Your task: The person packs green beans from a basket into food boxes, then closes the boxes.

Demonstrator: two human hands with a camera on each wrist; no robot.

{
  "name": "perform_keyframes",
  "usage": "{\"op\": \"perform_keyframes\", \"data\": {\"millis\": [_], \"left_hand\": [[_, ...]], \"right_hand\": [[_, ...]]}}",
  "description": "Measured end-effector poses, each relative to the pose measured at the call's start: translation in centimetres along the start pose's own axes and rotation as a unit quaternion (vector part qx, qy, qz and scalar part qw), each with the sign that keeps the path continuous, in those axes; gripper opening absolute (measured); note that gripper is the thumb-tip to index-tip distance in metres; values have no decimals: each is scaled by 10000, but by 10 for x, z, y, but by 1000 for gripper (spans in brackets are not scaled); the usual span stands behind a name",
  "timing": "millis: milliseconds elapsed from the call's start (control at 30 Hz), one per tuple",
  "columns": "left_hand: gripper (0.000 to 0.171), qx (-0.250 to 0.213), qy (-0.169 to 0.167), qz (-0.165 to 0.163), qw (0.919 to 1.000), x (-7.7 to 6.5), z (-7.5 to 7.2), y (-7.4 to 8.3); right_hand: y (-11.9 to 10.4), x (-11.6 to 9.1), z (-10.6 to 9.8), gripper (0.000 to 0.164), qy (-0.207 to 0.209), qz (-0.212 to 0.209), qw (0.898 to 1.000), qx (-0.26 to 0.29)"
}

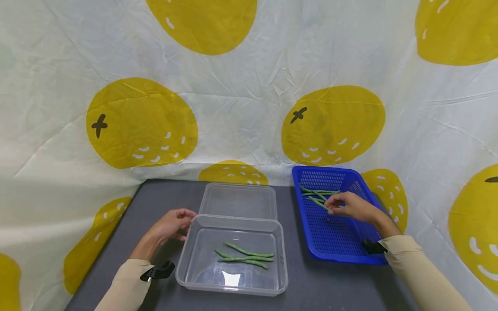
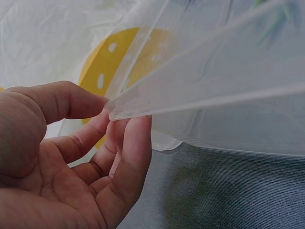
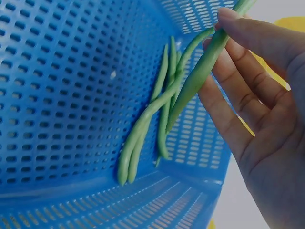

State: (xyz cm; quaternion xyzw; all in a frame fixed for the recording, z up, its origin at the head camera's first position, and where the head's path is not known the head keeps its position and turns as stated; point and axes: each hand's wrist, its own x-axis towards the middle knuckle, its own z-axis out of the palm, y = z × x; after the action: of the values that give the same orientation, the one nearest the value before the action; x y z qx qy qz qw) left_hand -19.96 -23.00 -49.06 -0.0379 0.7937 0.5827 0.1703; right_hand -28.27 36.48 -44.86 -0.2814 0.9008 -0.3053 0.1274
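My right hand (image 1: 352, 206) is over the blue basket (image 1: 311, 242), pinching a green bean (image 3: 200, 71) between thumb and fingers. Below that bean, several other green beans (image 3: 147, 119) lie crossed in the basket. My left hand (image 1: 171, 225) is at the back left corner of the clear plastic container (image 1: 180, 268). Up close in the left wrist view, its thumb and fingers (image 2: 136, 148) pinch the container's rim. Inside the container, several green beans (image 1: 245, 259) lie in a loose crossed bunch.
Behind the container a clear flat lid (image 1: 238, 201) lies on the dark grey table (image 1: 163, 198). A white cloth (image 1: 241, 129) printed with yellow fruit hangs behind and along both sides. The basket stands at the table's right side.
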Motion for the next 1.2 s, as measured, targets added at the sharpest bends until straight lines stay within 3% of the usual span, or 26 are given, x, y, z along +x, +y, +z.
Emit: {"op": "perform_keyframes", "data": {"millis": [667,1200], "left_hand": [[35,82,64,-79,9999,1,2,0],[36,40,18,-64,10000,-1,1,4]], "right_hand": [[-49,9,15,17,155,-474,9982,340],[-91,25,41,18,-144,-822,9944,648]]}}
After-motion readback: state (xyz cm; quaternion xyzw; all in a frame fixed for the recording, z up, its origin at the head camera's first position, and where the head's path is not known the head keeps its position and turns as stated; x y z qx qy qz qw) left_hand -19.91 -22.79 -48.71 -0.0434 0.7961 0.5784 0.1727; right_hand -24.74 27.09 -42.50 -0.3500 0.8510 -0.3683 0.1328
